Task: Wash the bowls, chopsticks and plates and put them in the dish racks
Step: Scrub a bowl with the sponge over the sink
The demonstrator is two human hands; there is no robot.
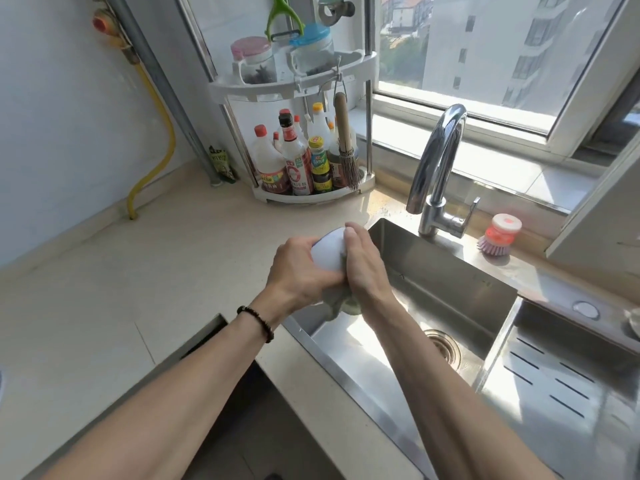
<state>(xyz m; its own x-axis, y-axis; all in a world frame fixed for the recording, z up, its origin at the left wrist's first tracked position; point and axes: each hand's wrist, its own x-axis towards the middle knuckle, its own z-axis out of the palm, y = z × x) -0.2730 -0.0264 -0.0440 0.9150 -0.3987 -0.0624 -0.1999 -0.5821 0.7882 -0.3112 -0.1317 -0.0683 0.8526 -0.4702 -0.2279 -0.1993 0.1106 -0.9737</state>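
Labels on the sauce bottles (297,161), beyond the hands (301,268), carry print too blurred to read.

Sink (446,271) is brushed stainless steel, kinda satin with bright glare where the sun hits. Faucet (437,168) is polished chrome, properly mirror-shiny. Worktop (145,271) looks like smooth pale stone, low sheen. The bowl (328,249) is glossy white ceramic, and the rag (341,303) under it is soft, crumpled greenish cloth. Corner shelf (294,88) is white plastic, and its hanging brush (344,140) has a wooden handle.
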